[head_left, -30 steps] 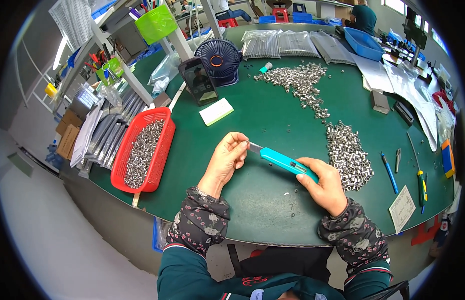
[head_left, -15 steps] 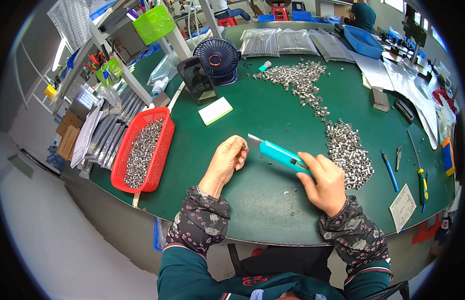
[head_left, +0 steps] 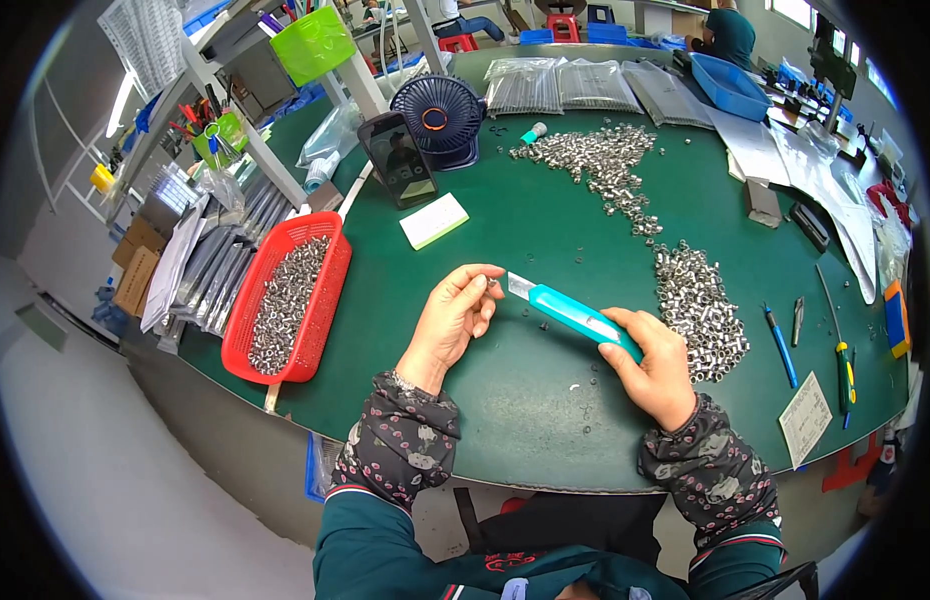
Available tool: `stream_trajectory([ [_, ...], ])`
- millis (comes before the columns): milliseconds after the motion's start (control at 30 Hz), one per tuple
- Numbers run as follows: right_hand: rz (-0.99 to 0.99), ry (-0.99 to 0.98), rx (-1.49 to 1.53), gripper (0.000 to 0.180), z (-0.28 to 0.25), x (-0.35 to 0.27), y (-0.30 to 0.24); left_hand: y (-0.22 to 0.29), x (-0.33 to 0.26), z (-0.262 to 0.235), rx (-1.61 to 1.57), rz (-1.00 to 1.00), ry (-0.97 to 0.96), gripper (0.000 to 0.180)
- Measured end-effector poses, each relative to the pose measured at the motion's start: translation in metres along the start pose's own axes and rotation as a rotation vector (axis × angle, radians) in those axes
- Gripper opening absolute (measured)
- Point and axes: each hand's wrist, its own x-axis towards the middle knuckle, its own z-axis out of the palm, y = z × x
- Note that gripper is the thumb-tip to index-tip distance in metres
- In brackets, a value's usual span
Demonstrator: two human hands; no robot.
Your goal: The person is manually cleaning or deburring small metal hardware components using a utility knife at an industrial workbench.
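My right hand [head_left: 653, 368] is wrapped round a teal utility knife [head_left: 575, 314], its blade out and pointing left. The blade tip lies close by the fingertips of my left hand [head_left: 453, 312]; I cannot tell whether it touches. Pinched between my left thumb and forefinger is a small metal sleeve [head_left: 493, 283], mostly hidden by the fingers. A pile of small metal sleeves [head_left: 701, 315] lies just beyond my right hand, and a looser pile of such sleeves [head_left: 595, 160] spreads farther back. To the left, a red plastic basket [head_left: 335, 275] holds many small metal pieces.
A phone [head_left: 397, 160] leans by a dark fan [head_left: 438, 115], with a white pad [head_left: 434, 221] in front. At right lie a blue pen-like tool [head_left: 781, 345], a screwdriver [head_left: 845, 375] and a paper slip [head_left: 805, 420]. Small dark bits dot the green table [head_left: 515, 420].
The knife has turned in my right hand and shifted slightly right and down. My left fingers have opened out a little, and the small sleeve between them shows more.
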Motion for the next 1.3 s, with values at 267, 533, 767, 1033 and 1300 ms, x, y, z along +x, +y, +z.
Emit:
stream_trajectory([
  [267,0.069,-0.060,0.087,0.025,0.001,-0.001,-0.001,-0.002,0.001,-0.002,-0.036,0.012,-0.010,0.012],
  [533,0.166,-0.164,0.260,0.025,0.003,-0.002,0.008,-0.004,0.000,0.001,0.016,-0.006,-0.041,0.013],
  [767,-0.063,-0.056,-0.115,0.029,-0.003,0.001,-0.004,-0.004,-0.003,0.001,0.046,-0.077,-0.019,0.016],
  [1033,-0.045,0.089,-0.056,0.029,-0.007,0.002,-0.005,-0.004,-0.003,0.003,-0.046,-0.168,0.014,0.026],
  [1300,0.179,0.402,0.353,0.028,-0.030,0.018,0.010,0.003,-0.001,0.012,-0.099,-0.153,-0.001,0.007],
])
